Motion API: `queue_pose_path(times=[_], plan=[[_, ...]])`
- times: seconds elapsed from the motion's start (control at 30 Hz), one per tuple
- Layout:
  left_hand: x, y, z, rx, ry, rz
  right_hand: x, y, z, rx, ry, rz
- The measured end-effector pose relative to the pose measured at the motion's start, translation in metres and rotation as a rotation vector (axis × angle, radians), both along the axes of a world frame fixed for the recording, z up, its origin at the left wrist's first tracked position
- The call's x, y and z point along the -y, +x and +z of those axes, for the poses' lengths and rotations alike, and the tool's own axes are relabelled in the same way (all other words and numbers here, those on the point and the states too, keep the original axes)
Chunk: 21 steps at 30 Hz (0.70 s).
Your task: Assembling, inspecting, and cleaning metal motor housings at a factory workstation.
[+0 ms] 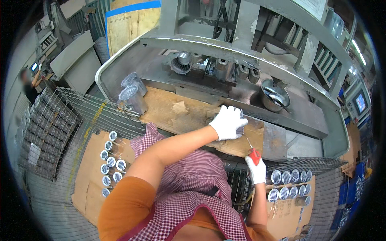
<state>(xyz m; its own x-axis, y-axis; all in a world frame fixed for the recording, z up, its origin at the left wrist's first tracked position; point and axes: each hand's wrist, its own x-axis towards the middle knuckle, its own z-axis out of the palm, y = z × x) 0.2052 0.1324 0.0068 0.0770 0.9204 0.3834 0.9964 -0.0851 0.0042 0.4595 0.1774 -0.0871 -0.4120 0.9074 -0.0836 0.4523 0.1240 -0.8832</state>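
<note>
The scene was evenly lit from overhead; a bright strip lamp (357,52) was seen far right. Slight glare was caught on the white gloves. Straight edges were bent toward the dark, blurred rim.

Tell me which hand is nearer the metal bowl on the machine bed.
Left. The left hand lies on the wooden board, below-left of the metal bowl. The right hand, gripping a red-handled tool, sits lower, farther from it.

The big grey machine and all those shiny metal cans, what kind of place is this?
Most likely a factory workshop: a grey metal machine, wire crates stacked with metal parts, and rows of round finned metal pieces on cardboard.
</note>
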Motion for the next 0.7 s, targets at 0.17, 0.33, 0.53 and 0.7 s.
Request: queue_pose_path(times=[0.17, 0.33, 0.53, 0.7], plan=[[0.011, 0.0, 0.0, 0.008, 0.008, 0.013, 0.003, -0.002, 0.004, -0.247, -0.115, -0.154], [0.014, 0.001, -0.007, 0.061, 0.092, 0.063, 0.003, -0.01, 0.021, -0.055, -0.004, 0.061], [0.02, -0.007, -0.01, 0.078, 0.076, 0.122, 0.009, -0.03, 0.036, 0.075, -0.041, 0.164], [0.021, -0.013, -0.013, 0.164, 0.159, 0.151, 0.005, -0.033, 0.037, 0.084, 0.13, 0.222]])
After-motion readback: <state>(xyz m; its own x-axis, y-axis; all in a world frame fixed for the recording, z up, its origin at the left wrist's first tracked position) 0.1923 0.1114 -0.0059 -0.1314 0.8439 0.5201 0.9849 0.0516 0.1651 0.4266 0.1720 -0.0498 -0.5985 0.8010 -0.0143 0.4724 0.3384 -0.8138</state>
